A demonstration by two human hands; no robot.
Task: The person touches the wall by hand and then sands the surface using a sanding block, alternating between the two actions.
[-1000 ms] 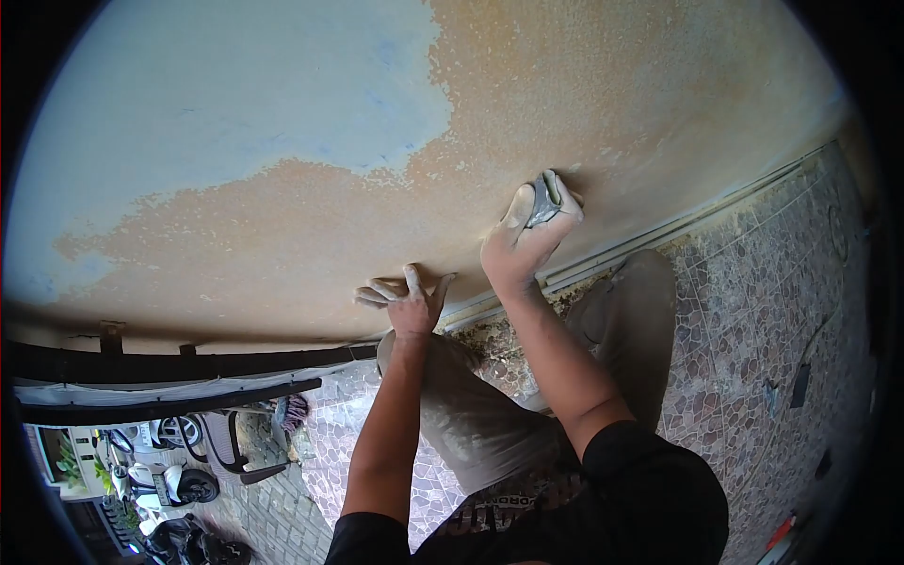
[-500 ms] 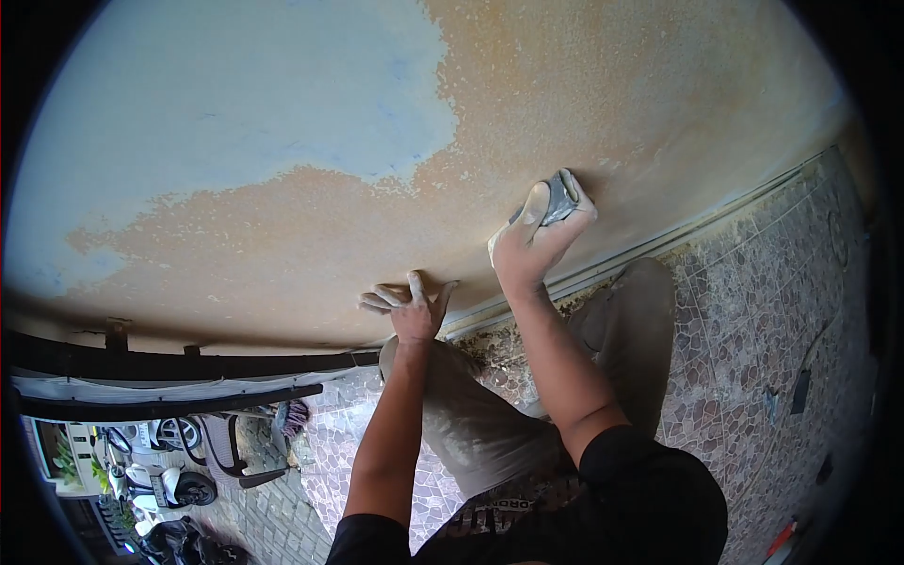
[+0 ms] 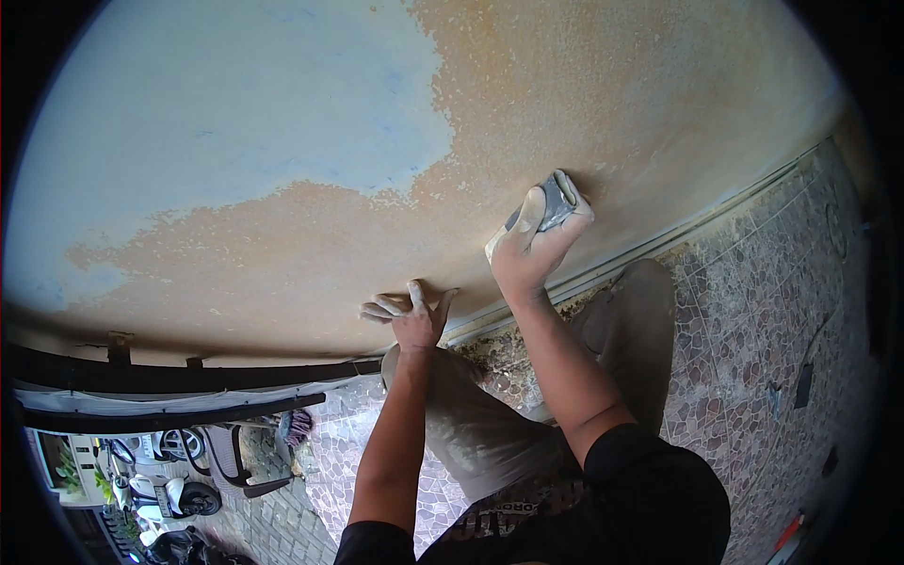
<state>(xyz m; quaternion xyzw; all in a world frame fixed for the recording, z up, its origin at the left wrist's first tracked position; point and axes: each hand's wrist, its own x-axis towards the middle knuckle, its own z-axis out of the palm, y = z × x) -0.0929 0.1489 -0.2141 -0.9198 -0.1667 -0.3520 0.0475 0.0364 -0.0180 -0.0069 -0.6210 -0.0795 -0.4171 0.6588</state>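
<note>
My right hand (image 3: 535, 235) is closed round a grey block (image 3: 557, 200) that looks like a folded abrasive pad, pressed to the wall (image 3: 527, 113). White dust coats its fingers. Lower and to the left, my left hand (image 3: 412, 315) rests on the same wall with its fingers spread and nothing in it. The wall shows a pale blue painted area (image 3: 264, 104) at the upper left and a worn tan surface around both hands.
Patterned floor tiles (image 3: 716, 377) run along the wall's base. At the lower left are a chair (image 3: 226, 461), parked motorcycles (image 3: 165, 494) and a long dark beam (image 3: 169, 377). A red-handled object (image 3: 789, 532) lies at the lower right.
The view has shifted slightly. My right hand and the block sit almost where they were, and my left hand stays spread on the wall.
</note>
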